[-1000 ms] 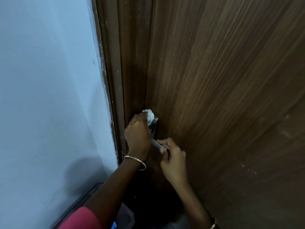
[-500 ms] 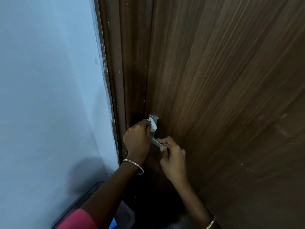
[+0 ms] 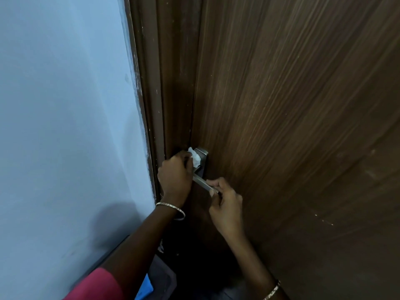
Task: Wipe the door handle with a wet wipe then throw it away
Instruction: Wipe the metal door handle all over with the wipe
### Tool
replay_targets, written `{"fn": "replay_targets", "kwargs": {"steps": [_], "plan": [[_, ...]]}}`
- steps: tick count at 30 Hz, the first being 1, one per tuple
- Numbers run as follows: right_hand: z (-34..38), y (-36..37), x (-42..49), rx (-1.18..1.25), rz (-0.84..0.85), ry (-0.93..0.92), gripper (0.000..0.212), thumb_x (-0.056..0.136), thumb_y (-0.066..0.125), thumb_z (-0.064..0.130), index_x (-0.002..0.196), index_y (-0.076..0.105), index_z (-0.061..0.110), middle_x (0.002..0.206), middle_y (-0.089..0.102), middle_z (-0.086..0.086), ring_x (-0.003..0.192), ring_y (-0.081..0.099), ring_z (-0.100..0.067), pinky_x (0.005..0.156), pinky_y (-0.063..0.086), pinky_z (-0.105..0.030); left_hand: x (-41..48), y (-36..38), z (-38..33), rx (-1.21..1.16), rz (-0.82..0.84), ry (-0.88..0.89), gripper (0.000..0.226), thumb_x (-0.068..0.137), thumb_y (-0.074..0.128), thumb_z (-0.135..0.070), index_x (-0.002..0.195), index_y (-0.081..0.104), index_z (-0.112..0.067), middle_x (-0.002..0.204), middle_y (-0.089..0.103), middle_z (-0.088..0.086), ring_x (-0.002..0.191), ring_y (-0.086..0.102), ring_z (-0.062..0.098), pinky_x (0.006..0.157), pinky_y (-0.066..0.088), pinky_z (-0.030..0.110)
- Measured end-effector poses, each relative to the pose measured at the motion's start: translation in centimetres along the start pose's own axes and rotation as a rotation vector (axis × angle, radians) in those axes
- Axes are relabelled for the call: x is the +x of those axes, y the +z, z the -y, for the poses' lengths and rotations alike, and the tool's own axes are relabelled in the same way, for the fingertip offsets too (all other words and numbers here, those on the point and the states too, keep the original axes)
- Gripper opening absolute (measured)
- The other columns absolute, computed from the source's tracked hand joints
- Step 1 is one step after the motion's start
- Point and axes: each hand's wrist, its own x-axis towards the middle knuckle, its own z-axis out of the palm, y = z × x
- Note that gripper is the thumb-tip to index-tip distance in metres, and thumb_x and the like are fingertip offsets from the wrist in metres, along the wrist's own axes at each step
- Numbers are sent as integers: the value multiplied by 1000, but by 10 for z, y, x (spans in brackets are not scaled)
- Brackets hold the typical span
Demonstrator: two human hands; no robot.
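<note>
Wiping the door handle (image 3: 200,169) on a wooden door (image 3: 292,126).
My left hand (image 3: 175,176) pinches the wet wipe (image 3: 194,158) against its plate; my right hand (image 3: 225,204), just below, grips the lever's end.

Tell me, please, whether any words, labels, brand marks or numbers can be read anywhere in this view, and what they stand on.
None: no readable text shows in this view.
The metal door handle and its backplate show no legible brand mark.
The wet wipe in the left hand is plain white.
The wooden door, the door frame and the wall carry no sign or label.
</note>
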Motion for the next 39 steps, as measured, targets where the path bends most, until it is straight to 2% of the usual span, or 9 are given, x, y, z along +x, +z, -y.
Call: {"fn": "replay_targets", "kwargs": {"steps": [3, 6, 10, 15, 20, 25, 31, 35, 39], "plan": [[0, 1, 0, -7, -3, -2, 29, 95, 59, -3, 114, 67, 18, 117, 71, 10, 112, 66, -1, 91, 55, -16, 5, -3, -4, -133, -87, 83, 18, 90, 62, -26, 104, 72, -22, 91, 76, 2, 77, 71, 22, 65, 58, 37], [0, 1, -1, -7, -11, 2, 29, 95, 58, -3, 113, 67, 18, 117, 71, 10, 111, 65, 0, 92, 56, -18, 7, 1, -1, -224, -126, 161, 20, 92, 63, -22, 109, 72, -17, 99, 75, 1, 84, 71, 15, 72, 57, 32], [1, 2, -1, -12, -12, 9, 30, 94, 58, -4, 112, 67, 18, 116, 72, 11, 110, 66, -2, 92, 56, -20, 4, 10, 0, -173, -133, 216, 21, 92, 63, -14, 109, 72, -8, 96, 75, 6, 80, 69, 14, 73, 44, 10], [3, 2, -2, -22, -20, 12, 30, 95, 58, -3, 113, 67, 19, 118, 72, 11, 111, 67, -1, 82, 45, 2, -1, 16, 12, -10, -43, 178, 24, 95, 51, -21, 96, 70, -7, 80, 72, 10, 66, 69, 26, 54, 48, 28], [3, 1, -2, -40, -5, 11, 28, 96, 58, -1, 115, 66, 19, 119, 72, 9, 113, 66, -4, 85, 49, -6, 0, 16, 14, -5, 14, 149, 18, 94, 55, -15, 101, 70, -7, 83, 73, 12, 70, 70, 30, 59, 55, 37], [5, 1, -2, -52, -6, 11, 31, 94, 58, -4, 115, 66, 17, 118, 72, 8, 112, 67, -7, 92, 56, -23, 4, 10, -2, -159, -51, 99, 27, 96, 52, -27, 108, 71, -11, 91, 76, 7, 73, 71, 21, 63, 56, 29], [6, 1, -3, -46, -23, 4, 30, 94, 57, -4, 112, 67, 17, 114, 73, 9, 110, 68, -5, 91, 55, -19, 11, -1, -10, -235, -122, 229, 23, 91, 65, -22, 111, 73, -15, 103, 76, -1, 89, 71, 12, 78, 56, 25], [5, 0, -3, -35, -15, 0, 30, 95, 57, -5, 113, 67, 16, 117, 73, 10, 113, 67, -5, 91, 54, -15, 6, 3, -10, -216, -157, 189, 21, 92, 62, -14, 109, 73, -8, 94, 76, 6, 80, 71, 17, 71, 48, 17], [4, 0, -3, -26, -21, -1, 30, 94, 57, -5, 112, 68, 17, 116, 73, 11, 111, 67, -2, 87, 47, -3, 6, 8, -10, -144, -143, 143, 18, 92, 60, -13, 103, 72, -5, 85, 75, 12, 71, 71, 25, 63, 49, 23]]}}
